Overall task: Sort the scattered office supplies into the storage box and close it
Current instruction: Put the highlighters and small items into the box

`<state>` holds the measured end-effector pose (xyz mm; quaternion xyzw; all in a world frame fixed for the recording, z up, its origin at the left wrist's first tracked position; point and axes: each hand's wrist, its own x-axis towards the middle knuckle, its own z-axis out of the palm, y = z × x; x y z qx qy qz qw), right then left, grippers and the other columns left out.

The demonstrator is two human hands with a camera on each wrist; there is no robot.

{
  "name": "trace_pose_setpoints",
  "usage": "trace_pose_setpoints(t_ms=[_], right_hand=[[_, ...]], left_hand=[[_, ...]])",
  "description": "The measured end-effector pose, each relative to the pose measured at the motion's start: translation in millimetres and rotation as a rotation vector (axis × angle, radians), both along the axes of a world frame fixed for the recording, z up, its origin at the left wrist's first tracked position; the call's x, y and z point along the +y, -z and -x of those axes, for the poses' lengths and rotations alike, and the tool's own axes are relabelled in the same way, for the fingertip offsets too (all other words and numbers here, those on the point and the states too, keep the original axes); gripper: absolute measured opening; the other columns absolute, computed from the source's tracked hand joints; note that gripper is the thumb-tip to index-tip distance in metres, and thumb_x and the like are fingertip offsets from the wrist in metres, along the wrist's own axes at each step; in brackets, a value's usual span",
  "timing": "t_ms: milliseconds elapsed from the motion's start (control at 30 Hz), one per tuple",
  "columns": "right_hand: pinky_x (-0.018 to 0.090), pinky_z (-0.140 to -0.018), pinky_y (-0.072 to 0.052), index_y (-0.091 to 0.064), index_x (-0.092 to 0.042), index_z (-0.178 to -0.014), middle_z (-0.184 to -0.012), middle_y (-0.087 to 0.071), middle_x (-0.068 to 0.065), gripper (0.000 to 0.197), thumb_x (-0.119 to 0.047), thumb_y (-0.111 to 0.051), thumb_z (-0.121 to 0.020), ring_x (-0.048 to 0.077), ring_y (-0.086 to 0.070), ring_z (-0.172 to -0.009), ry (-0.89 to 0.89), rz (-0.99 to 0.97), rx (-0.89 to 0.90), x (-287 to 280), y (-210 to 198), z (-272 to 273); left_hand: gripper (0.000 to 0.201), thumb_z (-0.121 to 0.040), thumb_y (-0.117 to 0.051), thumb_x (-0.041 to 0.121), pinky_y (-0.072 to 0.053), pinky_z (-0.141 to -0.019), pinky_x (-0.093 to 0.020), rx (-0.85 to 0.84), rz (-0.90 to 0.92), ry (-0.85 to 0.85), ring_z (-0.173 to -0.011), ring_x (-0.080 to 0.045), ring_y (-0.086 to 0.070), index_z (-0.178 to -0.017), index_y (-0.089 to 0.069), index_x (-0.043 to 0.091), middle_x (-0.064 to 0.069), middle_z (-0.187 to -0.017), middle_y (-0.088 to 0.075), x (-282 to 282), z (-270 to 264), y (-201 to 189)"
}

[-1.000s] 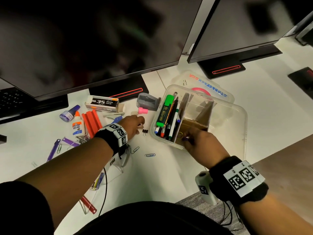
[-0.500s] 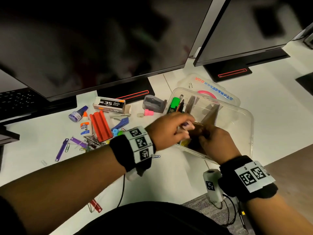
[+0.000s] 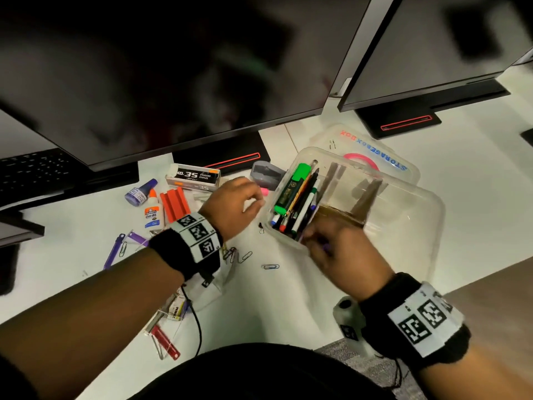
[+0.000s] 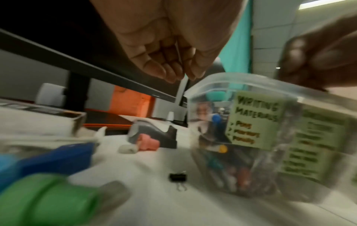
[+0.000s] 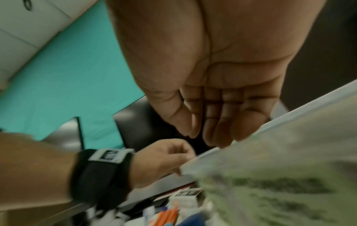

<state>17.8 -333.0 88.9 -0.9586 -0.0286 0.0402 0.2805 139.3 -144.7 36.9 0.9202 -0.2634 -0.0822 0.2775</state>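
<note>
Pens and markers point(image 3: 297, 200) stand packed in the left part of the clear plastic storage box point(image 3: 427, 226), which sits open on the white table point(image 3: 476, 168). A green label on the box front reads "Writing Materials" point(image 4: 255, 120). The box's clear lid point(image 3: 403, 166) lies flat on the table behind it, with a pink ring point(image 3: 360, 160) under it.

The right hand point(image 3: 340, 252) rests on the near rim of the box. Its fingers point(image 5: 222, 122) curl over the edge, but if they hold something small I cannot tell.

The left hand point(image 3: 233, 206) hangs over the table just left of the box. Its fingers point(image 4: 164, 67) are curled, and a thin white strip shows between fingers and thumb, but it is too blurry to say what it is.

Many things lie loose on the table to the left. There is a white glue bottle point(image 3: 152, 212), a small purple bottle point(image 3: 140, 193), an orange ridged block point(image 3: 174, 204), a box of staples point(image 3: 193, 179), a grey stapler point(image 3: 266, 173) and a small pink eraser point(image 4: 147, 143). A tiny black binder clip point(image 4: 178, 177) sits near the box front. Paper clips point(image 3: 269, 267) lie near the left wrist.
</note>
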Motion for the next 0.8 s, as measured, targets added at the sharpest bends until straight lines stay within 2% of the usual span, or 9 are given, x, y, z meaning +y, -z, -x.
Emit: trace_pose_setpoints(t_ms=[33,100,200,300,467,533,633,733,800], right_hand=[[0.021,-0.076,-0.043,-0.068,-0.015,-0.098,-0.094,-0.066,0.001,0.018,-0.009,-0.059,-0.084,0.017,-0.060,-0.085,-0.088,0.000,0.023,12,1,0],[0.025,-0.084,-0.046,-0.066,-0.014,-0.106,-0.107,-0.066,0.003,0.023,-0.012,-0.054,-0.086,0.018,-0.062,-0.094,-0.207,-0.002,0.092,33,6,-3],[0.029,-0.092,-0.045,-0.060,-0.017,-0.117,-0.118,-0.061,0.004,0.030,-0.017,-0.047,-0.090,0.022,-0.059,-0.105,-0.283,0.047,0.220,56,15,-9],[0.030,-0.089,-0.048,-0.059,-0.016,-0.119,-0.119,-0.058,0.006,0.032,-0.018,-0.044,-0.091,0.025,-0.059,-0.105,-0.326,0.144,0.323,73,27,-15],[0.033,-0.087,-0.050,-0.061,-0.007,-0.113,-0.114,-0.057,0.013,0.032,-0.011,-0.042,-0.088,0.029,-0.058,-0.099,-0.251,0.221,0.458,93,64,-29],[0.033,-0.090,-0.049,-0.060,-0.006,-0.113,-0.115,-0.055,0.013,0.033,-0.010,-0.042,-0.085,0.029,-0.055,-0.104,-0.182,0.224,0.480,102,77,-36],[0.033,-0.102,-0.040,-0.054,-0.004,-0.120,-0.124,-0.049,0.013,0.034,-0.009,-0.044,-0.088,0.030,-0.045,-0.117,-0.099,0.212,0.471,119,85,-52],[0.033,-0.109,-0.029,-0.038,-0.004,-0.135,-0.143,-0.030,0.014,0.052,-0.006,-0.050,-0.085,0.034,-0.034,-0.129,0.051,0.123,0.444,133,86,-73],[0.033,-0.113,-0.025,-0.026,-0.005,-0.143,-0.154,-0.015,0.010,0.064,-0.003,-0.050,-0.083,0.032,-0.024,-0.137,0.106,0.082,0.451,140,90,-88]], left_hand=[[0.013,-0.090,-0.053,0.023,-0.043,-0.083,-0.029,-0.004,-0.019,-0.036,-0.097,-0.019,-0.053,-0.096,-0.062,0.016,0.002,-0.097,-0.056,6,-6,6],[0.019,-0.090,-0.053,0.022,-0.040,-0.090,-0.030,0.032,-0.159,-0.048,-0.108,-0.022,-0.052,-0.106,-0.061,0.017,-0.004,-0.110,-0.057,18,-13,19],[0.032,-0.091,-0.050,0.023,-0.038,-0.100,-0.031,0.151,-0.477,0.097,-0.124,-0.023,-0.044,-0.123,-0.053,0.021,-0.003,-0.129,-0.051,29,-11,44],[0.034,-0.091,-0.049,0.020,-0.042,-0.094,-0.031,0.123,-0.608,0.204,-0.118,-0.023,-0.050,-0.125,-0.050,0.020,-0.004,-0.127,-0.052,34,-7,59],[0.029,-0.087,-0.052,0.009,-0.049,-0.090,-0.041,0.138,-0.631,0.227,-0.109,-0.028,-0.054,-0.115,-0.052,0.017,-0.007,-0.117,-0.053,33,-7,67],[0.023,-0.087,-0.049,0.008,-0.049,-0.088,-0.040,0.156,-0.590,0.210,-0.106,-0.030,-0.055,-0.109,-0.053,0.014,-0.010,-0.112,-0.056,34,-7,67],[0.023,-0.090,-0.048,0.015,-0.045,-0.086,-0.033,0.222,-0.304,-0.001,-0.104,-0.028,-0.056,-0.112,-0.055,0.015,-0.010,-0.113,-0.057,45,-7,56],[0.022,-0.091,-0.049,0.016,-0.044,-0.084,-0.028,0.136,0.012,-0.258,-0.099,-0.023,-0.057,-0.110,-0.058,0.013,-0.009,-0.110,-0.059,63,-9,37],[0.021,-0.090,-0.049,0.012,-0.042,-0.086,-0.027,0.119,0.068,-0.356,-0.100,-0.023,-0.056,-0.108,-0.060,0.012,-0.009,-0.109,-0.059,80,-10,30]])
